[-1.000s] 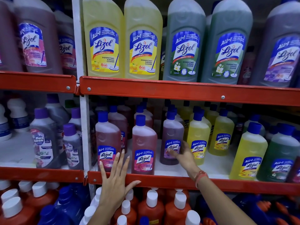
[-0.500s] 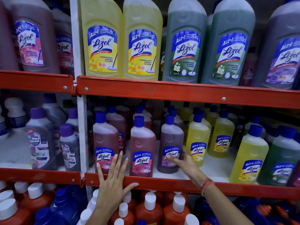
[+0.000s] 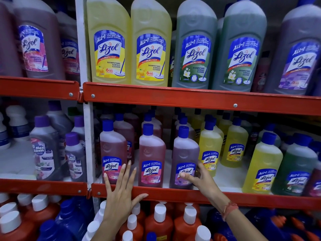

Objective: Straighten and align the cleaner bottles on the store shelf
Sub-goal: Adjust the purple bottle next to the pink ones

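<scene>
On the middle shelf a purple cleaner bottle (image 3: 185,153) with a blue cap stands at the front edge, label facing out. My right hand (image 3: 199,177) grips its lower part, thumb across the label and fingers behind its right side. Left of it stand two pink bottles (image 3: 150,157) (image 3: 112,150) in the same front row. My left hand (image 3: 121,193) lies flat with fingers spread against the orange shelf rail (image 3: 173,193) and the base of the left pink bottle. Yellow bottles (image 3: 209,150) stand just right of the purple one.
Large yellow and green bottles (image 3: 151,44) fill the top shelf. Grey Max Kleen bottles (image 3: 43,148) stand in the left bay past a white upright (image 3: 88,136). A green bottle (image 3: 298,167) sits front right. White-capped orange bottles (image 3: 159,221) crowd the shelf below my hands.
The purple bottle has come forward from behind the front row to the shelf edge, in line with the pink bottles, with my right hand on it. My left hand has stayed on the rail.
</scene>
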Tool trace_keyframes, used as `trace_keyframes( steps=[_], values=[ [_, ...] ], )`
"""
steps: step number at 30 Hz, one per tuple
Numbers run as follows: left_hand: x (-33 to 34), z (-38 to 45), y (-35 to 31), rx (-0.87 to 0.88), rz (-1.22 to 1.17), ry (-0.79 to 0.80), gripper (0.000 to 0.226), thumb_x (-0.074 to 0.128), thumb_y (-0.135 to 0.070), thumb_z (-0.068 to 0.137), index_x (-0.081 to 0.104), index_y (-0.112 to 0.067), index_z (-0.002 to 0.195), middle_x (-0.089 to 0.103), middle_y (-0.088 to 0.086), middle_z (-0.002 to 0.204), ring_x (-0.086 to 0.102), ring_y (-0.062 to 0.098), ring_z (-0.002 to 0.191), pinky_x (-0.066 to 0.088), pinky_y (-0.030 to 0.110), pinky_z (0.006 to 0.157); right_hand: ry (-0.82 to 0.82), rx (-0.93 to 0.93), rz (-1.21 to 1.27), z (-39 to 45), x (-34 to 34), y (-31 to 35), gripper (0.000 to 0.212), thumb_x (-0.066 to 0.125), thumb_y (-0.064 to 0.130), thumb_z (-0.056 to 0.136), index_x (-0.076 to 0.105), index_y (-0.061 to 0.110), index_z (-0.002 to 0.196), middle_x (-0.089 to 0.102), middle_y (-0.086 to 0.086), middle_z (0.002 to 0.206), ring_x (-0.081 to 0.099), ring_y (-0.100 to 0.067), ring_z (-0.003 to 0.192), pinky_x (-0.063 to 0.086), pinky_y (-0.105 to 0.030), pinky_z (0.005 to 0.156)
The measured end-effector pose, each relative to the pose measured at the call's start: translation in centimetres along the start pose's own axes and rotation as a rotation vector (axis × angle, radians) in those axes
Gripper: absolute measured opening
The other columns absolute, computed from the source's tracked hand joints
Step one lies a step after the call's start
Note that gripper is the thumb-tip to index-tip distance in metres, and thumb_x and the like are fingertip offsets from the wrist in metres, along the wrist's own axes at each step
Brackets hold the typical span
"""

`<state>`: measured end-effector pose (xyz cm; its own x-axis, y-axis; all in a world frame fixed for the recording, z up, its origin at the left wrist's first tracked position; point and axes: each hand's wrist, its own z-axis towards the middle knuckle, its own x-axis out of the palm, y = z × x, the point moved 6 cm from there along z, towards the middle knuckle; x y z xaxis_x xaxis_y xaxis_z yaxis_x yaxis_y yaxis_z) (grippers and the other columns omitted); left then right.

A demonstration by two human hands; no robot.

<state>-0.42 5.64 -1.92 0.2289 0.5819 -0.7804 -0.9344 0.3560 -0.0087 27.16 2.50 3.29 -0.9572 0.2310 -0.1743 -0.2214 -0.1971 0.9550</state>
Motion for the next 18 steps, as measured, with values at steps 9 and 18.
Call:
trace_keyframes(
  steps=[9,18],
  values=[
    [0.1,0.1,0.0,-0.008,-0.005,-0.009,0.093,0.024,-0.079,0.085,0.027,-0.015,0.152,0.029,0.011,0.16,0.014,0.024,0.151,0.001,0.064,0.119,-0.25,-0.076,0.024,-1.6,-4.6,1.2,0.056,0.076,0.057,0.059,0.065,0.022,0.101,0.071,-0.002,0.108,0.066,-0.022,0.103,0.056,-0.045,0.089],
    [0.2,0.0,-0.1,0.004,0.013,-0.032,0.092,0.027,-0.078,0.084,0.032,-0.014,0.15,0.033,0.012,0.159,0.019,0.026,0.149,-0.003,0.064,0.119,-0.403,0.026,-0.079,1.3,-9.3,0.7,0.07,0.076,0.033,0.077,0.043,0.012,0.135,0.052,-0.012,0.137,0.051,-0.031,0.127,0.045,-0.042,0.1]
  ],
)
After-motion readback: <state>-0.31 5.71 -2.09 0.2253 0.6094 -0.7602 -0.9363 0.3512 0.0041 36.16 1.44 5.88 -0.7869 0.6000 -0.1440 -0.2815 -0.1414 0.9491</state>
